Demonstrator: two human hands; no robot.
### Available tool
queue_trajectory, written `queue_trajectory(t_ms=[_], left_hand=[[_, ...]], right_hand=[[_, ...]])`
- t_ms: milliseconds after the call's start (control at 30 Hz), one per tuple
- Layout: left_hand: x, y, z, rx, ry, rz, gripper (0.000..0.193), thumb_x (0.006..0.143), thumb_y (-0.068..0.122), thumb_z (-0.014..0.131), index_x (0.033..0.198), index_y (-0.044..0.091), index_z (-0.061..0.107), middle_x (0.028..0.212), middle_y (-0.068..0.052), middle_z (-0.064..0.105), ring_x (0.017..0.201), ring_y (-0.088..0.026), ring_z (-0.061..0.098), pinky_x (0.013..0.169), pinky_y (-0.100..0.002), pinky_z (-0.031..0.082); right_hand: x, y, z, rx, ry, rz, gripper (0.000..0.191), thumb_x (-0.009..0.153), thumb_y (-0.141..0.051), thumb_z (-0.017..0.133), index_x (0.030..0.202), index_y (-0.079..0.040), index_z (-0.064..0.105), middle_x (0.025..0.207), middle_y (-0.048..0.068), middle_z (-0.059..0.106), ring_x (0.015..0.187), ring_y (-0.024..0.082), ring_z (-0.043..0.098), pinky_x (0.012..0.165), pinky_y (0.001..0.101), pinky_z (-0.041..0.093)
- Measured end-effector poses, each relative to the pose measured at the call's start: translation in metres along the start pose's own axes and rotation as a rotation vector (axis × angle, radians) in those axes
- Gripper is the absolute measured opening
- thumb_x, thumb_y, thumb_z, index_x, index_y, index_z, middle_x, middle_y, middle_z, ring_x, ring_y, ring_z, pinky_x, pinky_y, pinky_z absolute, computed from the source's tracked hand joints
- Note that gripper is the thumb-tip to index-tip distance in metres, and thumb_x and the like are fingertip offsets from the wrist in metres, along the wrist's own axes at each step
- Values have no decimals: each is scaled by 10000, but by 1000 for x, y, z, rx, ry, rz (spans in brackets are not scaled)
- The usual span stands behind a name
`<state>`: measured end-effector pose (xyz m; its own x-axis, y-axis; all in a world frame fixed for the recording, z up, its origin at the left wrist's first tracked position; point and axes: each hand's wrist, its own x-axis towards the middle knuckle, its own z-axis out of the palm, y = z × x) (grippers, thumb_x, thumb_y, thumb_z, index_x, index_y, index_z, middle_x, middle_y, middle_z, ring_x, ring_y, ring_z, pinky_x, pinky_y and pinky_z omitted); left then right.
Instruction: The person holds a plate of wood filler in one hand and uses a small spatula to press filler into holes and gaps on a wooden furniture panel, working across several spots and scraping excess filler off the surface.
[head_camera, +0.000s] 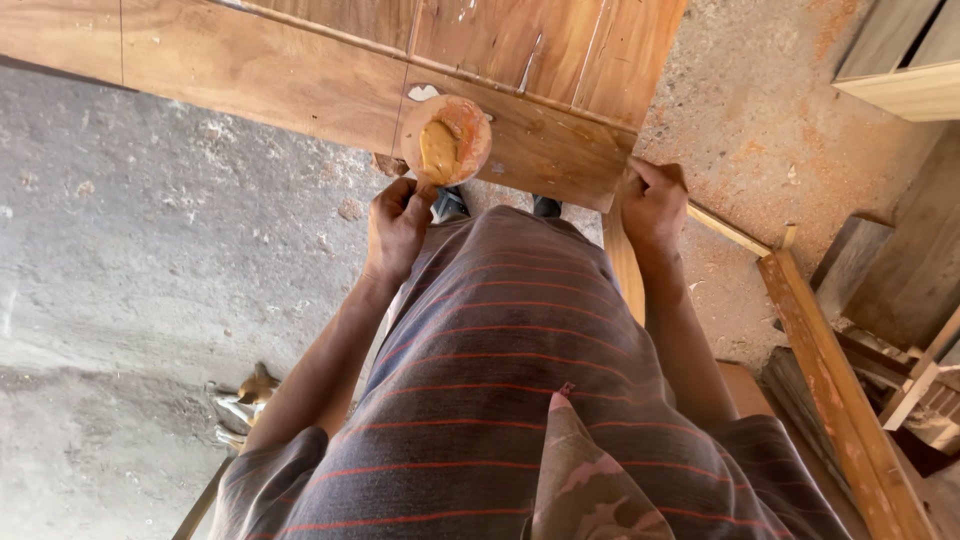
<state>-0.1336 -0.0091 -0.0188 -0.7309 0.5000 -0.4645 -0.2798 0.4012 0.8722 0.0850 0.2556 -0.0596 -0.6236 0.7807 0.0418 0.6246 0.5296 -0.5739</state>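
My left hand grips the lower edge of a round, flat lid-like dish that carries a lump of tan wood filler paste. The dish hangs just over the near edge of a wide brown wooden panel. My right hand rests on the panel's near right corner, fingers curled over the edge by a narrow wooden strip. My striped grey shirt fills the lower middle of the view and hides what lies under it.
Dusty concrete floor lies to the left, sawdust-covered ground to the right. Long timber lengths and offcuts pile up at the right. Pale boards sit top right. A small object lies on the floor lower left.
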Motion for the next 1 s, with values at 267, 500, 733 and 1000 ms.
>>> queue_trajectory(t_ms=[267, 500, 733, 1000], left_hand=[[10, 0, -4, -59, -48, -13, 301, 974, 268, 648, 826, 6, 633, 651, 21, 525, 605, -52, 448, 520, -268, 384], [12, 9, -10, -111, -54, -27, 289, 984, 257, 627, 812, 26, 605, 649, 26, 499, 598, -56, 412, 512, -269, 351], [13, 5, -13, -91, -27, 45, 266, 985, 240, 612, 832, 22, 625, 656, 26, 524, 615, -58, 446, 530, -271, 380], [14, 9, -1, -175, -152, 148, 163, 1025, 173, 558, 1040, 17, 602, 778, 0, 539, 703, -94, 486, 604, -298, 434]], right_hand=[[13, -18, 3, -122, -81, 116, 281, 996, -30, 649, 1196, -155, 804, 951, 156, 657, 715, 275, 612, 531, 385, 499], [10, -21, -7, -21, -17, -167, 279, 970, 19, 661, 1192, -83, 797, 971, 135, 652, 822, 198, 626, 677, 313, 535], [9, -4, -12, -27, 4, -64, 252, 966, 41, 647, 1118, -77, 809, 917, 161, 697, 766, 261, 643, 599, 322, 546], [1, -47, -40, 54, -113, -298, 251, 940, 48, 670, 1150, -56, 759, 986, 198, 692, 870, 316, 679, 764, 394, 560]])
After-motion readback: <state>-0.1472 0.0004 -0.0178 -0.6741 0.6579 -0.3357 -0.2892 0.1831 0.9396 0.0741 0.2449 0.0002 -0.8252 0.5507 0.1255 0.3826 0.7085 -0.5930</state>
